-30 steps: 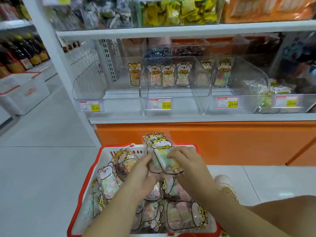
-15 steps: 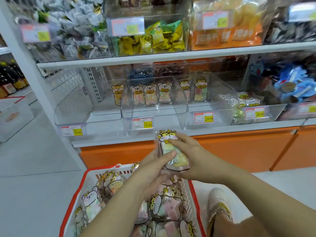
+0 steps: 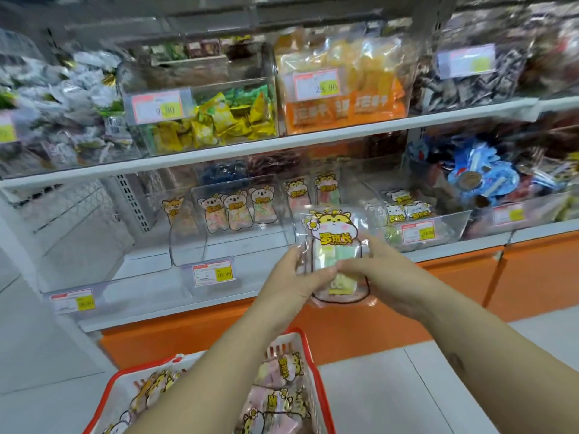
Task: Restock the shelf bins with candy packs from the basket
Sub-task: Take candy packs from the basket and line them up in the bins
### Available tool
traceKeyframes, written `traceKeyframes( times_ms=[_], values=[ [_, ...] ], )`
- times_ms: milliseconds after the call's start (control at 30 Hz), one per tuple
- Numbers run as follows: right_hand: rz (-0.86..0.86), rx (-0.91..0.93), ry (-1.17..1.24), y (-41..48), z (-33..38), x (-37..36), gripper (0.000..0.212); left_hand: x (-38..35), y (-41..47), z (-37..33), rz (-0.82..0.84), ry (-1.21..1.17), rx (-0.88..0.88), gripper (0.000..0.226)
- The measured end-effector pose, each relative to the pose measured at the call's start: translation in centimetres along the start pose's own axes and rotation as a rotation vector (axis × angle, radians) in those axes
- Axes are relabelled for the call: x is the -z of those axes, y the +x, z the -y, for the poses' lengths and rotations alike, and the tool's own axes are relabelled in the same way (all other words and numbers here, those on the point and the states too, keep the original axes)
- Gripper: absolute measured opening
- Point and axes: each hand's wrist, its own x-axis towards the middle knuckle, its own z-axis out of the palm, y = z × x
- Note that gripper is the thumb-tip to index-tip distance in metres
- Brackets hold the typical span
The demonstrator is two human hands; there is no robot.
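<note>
I am holding one candy pack [image 3: 333,245] in the middle of the frame, upright, its long axis running top to bottom with the yellow animal face uppermost and turned toward me. My left hand [image 3: 297,277] is pinching its left edge, fingers curled round the clear wrapper; my right hand [image 3: 379,270] is closing on its right side and lower middle, thumb across the front. Both hands are gripping the same pack, neither one open.

The pack is hanging in front of the lower shelf [image 3: 275,142], overlapping the front lip of a clear bin [image 3: 338,189] where two packs of the same yellow design are standing at the back. That bin is lying straight ahead and slightly up from my hands. Just to its left, another clear bin [image 3: 238,220] is holding three bear-faced packs. My right hand looks nearer the matching bin, so I judge the move is a short push forward, keeping the pack upright.

The red basket [image 3: 308,346], packed with more candy, is sitting at the bottom of the frame under my forearms.
</note>
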Motion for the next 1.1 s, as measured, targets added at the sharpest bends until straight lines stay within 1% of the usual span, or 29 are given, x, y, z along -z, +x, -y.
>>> traceKeyframes(
  times_ms=[33, 67, 100, 133, 167, 200, 267, 333, 400, 467, 533, 633, 700, 800, 833, 900, 933, 1000, 1033, 1100],
  values=[
    [-0.008, -0.009, 0.031, 0.1, 0.0, 0.4, 0.053, -0.5, 0.2, -0.5, 0.008, 0.043, -0.028, 0.093],
    [-0.005, -0.017, 0.047, 0.3, 0.3, 0.7, 0.062, -0.7, 0.6, -0.7, 0.006, 0.103, -0.049, 0.082],
    [-0.003, -0.013, 0.053, 0.5, 0.6, 1.0, 0.067, -0.7, 1.1, -0.9, 0.004, 0.177, -0.080, 0.069],
    [-0.013, 0.007, 0.048, 0.9, 0.9, 1.4, 0.061, -0.7, 1.5, -1.4, -0.009, 0.257, -0.104, 0.061],
    [-0.030, 0.046, 0.049, 1.3, 1.4, 1.7, 0.049, -0.6, 2.0, -1.9, -0.017, 0.309, -0.130, 0.059],
    [-0.054, 0.080, 0.070, 1.7, 1.9, 1.9, 0.040, -0.2, 2.8, -2.2, -0.032, 0.332, -0.144, 0.061],
    [-0.134, 0.136, 0.077, 2.8, 2.7, 1.9, 0.034, 0.9, 4.2, -2.7, -0.069, 0.360, -0.153, 0.057],
    [-0.222, 0.182, 0.056, 4.8, 3.1, 2.0, 0.037, 2.4, 5.9, -2.8, -0.122, 0.454, -0.161, 0.051],
    [-0.300, 0.188, 0.002, 7.0, 3.4, 2.0, 0.044, 3.9, 7.7, -2.5, -0.172, 0.570, -0.158, 0.045],
    [-0.348, 0.197, -0.019, 10.0, 3.4, 1.9, 0.048, 5.2, 9.9, -2.0, -0.167, 0.674, -0.144, 0.042],
    [-0.358, 0.186, -0.038, 13.4, 3.2, 1.7, 0.051, 6.1, 12.4, -1.3, -0.141, 0.740, -0.114, 0.044],
    [-0.326, 0.132, -0.086, 18.9, 2.3, 1.5, 0.053, 7.2, 16.2, -0.7, -0.101, 0.808, -0.101, 0.048],
    [-0.282, 0.060, -0.167, 22.6, 1.8, 1.6, 0.050, 7.9, 18.6, -0.6, -0.068, 0.773, -0.067, 0.049],
    [-0.168, -0.050, -0.278, 27.3, 1.4, 1.4, 0.045, 8.5, 21.2, -0.5, -0.020, 0.638, -0.021, 0.049],
    [-0.140, -0.084, -0.289, 28.8, 1.1, 1.3, 0.041, 8.6, 21.9, -0.4, -0.011, 0.581, -0.020, 0.046],
    [-0.158, -0.119, -0.270, 31.7, 0.0, 1.2, 0.034, 8.8, 22.7, -0.1, -0.004, 0.495, -0.018, 0.034],
    [-0.158, -0.139, -0.253, 33.1, -0.7, 1.1, 0.036, 8.9, 23.0, 0.0, -0.002, 0.458, -0.026, 0.034],
    [-0.131, -0.180, -0.239, 34.2, -1.0, 0.8, 0.053, 9.1, 23.2, 0.8, -0.006, 0.378, -0.062, 0.047],
    [-0.116, -0.192, -0.266, 34.2, -0.9, 0.7, 0.055, 9.1, 23.2, 1.3, -0.015, 0.350, -0.071, 0.051],
    [-0.092, -0.196, -0.390, 34.2, -0.8, 0.9, 0.055, 9.0, 23.1, 1.9, -0.020, 0.291, -0.083, 0.047]
  ],
)
